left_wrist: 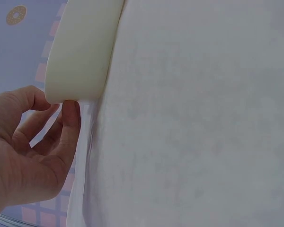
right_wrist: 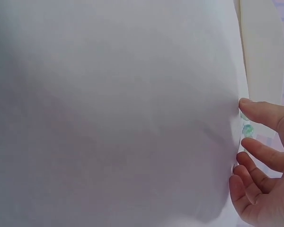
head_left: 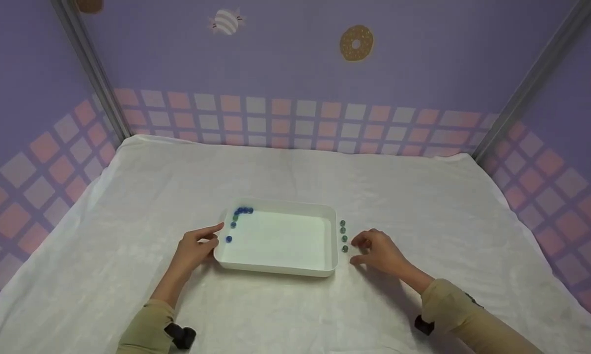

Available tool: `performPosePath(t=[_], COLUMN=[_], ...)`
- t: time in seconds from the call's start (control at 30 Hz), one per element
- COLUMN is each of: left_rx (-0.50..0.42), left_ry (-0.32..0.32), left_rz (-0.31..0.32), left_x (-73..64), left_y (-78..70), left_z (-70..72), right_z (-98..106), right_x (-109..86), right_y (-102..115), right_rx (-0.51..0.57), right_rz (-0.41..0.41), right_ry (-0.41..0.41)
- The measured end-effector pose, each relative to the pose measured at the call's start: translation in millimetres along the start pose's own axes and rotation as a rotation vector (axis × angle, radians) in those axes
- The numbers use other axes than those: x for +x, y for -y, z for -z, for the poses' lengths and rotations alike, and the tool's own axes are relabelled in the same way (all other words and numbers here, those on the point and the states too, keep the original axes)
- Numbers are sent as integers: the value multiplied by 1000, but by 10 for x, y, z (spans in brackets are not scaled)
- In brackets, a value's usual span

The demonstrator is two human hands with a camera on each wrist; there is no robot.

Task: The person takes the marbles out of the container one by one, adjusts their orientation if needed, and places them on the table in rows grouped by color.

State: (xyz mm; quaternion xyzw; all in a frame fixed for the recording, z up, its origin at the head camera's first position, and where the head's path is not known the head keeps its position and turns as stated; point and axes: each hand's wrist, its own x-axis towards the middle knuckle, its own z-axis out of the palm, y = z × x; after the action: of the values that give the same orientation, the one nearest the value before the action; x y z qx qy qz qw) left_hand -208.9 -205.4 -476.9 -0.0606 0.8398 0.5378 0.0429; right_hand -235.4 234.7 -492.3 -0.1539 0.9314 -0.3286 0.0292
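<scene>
A white rectangular tray (head_left: pixel 275 271) lies on the cloth in the head view. My left hand (head_left: pixel 195 248) is at its left end, fingertips touching the outer wall. The left wrist view shows loosely bent fingertips (left_wrist: pixel 71 111) against the tray's end (left_wrist: pixel 80 56). Inside the tray, several glass marbles (head_left: pixel 245 210), mostly blue, line the far left corner, and one blue marble (head_left: pixel 229 239) sits apart, nearer. Just outside the right wall stand several green marbles (head_left: pixel 344 239) in a row. Beside them my right hand (head_left: pixel 381 251) rests low, thumb and fingers apart, holding nothing.
A wrinkled white cloth (head_left: pixel 285 314) covers the table. Purple walls with a pink and white checked band (head_left: pixel 305 115) enclose its back and sides, with grey posts (head_left: pixel 91 69) at the corners. Black wrist devices (head_left: pixel 181 336) show at both cuffs.
</scene>
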Motion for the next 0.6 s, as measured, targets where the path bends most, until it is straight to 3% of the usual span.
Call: performPosePath(t=[0.27,0.6], left_rx=[-6,-6], left_ry=[9,7], left_rz=[43,39], left_x=[31,21], left_y=[18,21], left_z=[2,-2], right_z=[47,179], right_x=[-19,29], right_y=[-5,54], right_rx=[-21,-15], right_rz=[64,36], right_ry=[22,79])
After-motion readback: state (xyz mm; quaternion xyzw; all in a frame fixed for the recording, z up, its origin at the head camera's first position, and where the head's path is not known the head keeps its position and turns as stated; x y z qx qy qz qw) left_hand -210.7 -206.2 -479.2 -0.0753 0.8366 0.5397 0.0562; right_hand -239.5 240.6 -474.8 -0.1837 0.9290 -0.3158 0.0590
